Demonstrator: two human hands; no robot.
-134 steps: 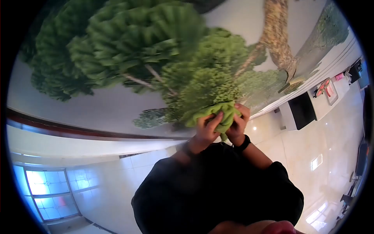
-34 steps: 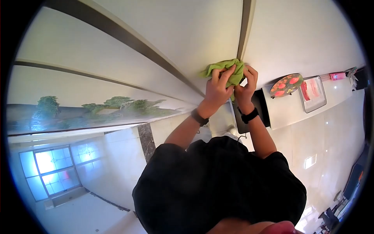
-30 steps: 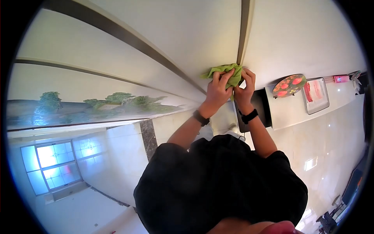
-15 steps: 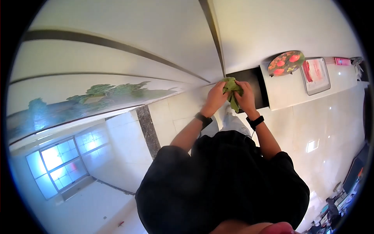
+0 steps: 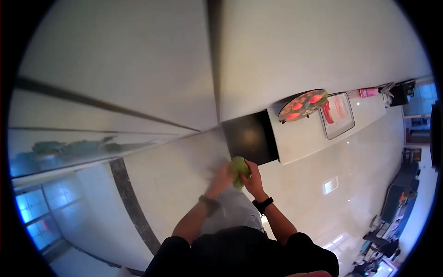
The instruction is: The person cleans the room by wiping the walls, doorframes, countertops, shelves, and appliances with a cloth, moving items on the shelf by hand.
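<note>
At the far left, a landscape mural runs along the wall, with a dark floor strip to its right. The left hand, motion-blurred, meets the left side of a crumpled green cloth; how tightly its fingers close cannot be told. The right hand grips the cloth's right side, fingers bent, near a black panel. Further right, on a white counter, stand a round fruit-patterned plate, a rimmed rectangular tray showing a red-and-white print inside, and a pink box, contents hidden.
</note>
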